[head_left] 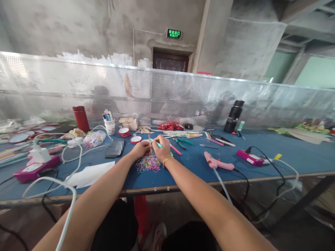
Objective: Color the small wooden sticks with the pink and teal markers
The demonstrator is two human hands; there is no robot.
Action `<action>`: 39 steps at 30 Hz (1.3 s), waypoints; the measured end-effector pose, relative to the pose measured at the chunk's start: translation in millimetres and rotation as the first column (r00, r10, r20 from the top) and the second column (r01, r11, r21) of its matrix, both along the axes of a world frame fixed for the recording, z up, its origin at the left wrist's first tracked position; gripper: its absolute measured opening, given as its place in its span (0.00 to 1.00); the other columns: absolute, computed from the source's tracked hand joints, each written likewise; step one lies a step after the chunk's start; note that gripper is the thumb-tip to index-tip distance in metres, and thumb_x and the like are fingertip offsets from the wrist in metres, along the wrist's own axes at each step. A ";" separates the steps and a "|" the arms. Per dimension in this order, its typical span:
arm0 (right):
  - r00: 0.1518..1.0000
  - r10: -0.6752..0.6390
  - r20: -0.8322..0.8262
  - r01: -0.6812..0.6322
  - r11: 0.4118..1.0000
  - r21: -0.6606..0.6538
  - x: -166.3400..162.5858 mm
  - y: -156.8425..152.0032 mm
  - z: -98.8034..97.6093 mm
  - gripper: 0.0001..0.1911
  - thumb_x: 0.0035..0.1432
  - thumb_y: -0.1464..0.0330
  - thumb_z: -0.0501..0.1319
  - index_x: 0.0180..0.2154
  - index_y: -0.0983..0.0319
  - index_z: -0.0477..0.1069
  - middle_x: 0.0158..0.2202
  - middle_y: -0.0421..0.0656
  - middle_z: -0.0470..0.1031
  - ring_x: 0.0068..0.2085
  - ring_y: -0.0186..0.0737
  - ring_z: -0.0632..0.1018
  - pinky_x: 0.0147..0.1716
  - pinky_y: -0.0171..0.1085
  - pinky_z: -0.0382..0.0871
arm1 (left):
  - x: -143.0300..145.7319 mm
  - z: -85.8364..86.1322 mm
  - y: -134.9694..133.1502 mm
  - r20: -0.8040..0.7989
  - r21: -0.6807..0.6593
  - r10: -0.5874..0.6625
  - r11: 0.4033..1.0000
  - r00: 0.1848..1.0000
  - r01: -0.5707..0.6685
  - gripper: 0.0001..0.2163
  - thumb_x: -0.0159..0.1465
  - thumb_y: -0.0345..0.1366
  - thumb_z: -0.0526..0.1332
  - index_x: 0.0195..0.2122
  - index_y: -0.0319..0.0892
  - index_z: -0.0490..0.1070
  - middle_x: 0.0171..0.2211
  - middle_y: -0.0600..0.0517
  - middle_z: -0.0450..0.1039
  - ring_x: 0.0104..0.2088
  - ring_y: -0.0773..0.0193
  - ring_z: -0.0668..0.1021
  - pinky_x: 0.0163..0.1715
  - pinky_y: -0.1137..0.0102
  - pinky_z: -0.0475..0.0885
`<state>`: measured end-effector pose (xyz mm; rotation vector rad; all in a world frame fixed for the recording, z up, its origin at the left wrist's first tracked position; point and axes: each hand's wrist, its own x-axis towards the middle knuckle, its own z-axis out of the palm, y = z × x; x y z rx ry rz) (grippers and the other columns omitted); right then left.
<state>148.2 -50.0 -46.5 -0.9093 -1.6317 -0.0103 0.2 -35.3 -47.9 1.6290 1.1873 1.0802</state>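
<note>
My left hand (142,149) is closed around a small upright wooden stick (150,139) with a red end. Close beside it, my right hand (162,149) grips a teal pen (158,143), its point turned toward the stick. Whether the pen touches the stick I cannot tell. A loose heap of colourful rubber bands (149,164) lies on the blue tabletop just below both hands. Beyond the left hand sits a round red-rimmed disc (135,139). A pink pen-like stick (176,149) lies right of my right hand.
Green-handled pliers (180,143) and a pink glue gun (217,163) lie to the right, near a purple power strip (250,158). At left are a phone (115,149), a white sheet (90,174) and looping cables. Red (81,118) and black bottles (233,116) stand behind.
</note>
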 end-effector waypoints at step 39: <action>0.999 0.036 0.022 -0.037 0.999 0.037 -1.4 2.3 -4.1 0.07 0.60 0.67 0.57 0.28 0.58 0.64 0.27 0.38 0.73 0.32 0.38 0.73 0.39 0.37 0.62 | 1.2 0.1 -0.4 0.014 -0.037 0.002 0.999 1.000 -0.001 0.14 0.54 0.43 0.67 0.22 0.40 0.66 0.18 0.56 0.70 0.19 0.71 0.71 0.22 0.76 0.67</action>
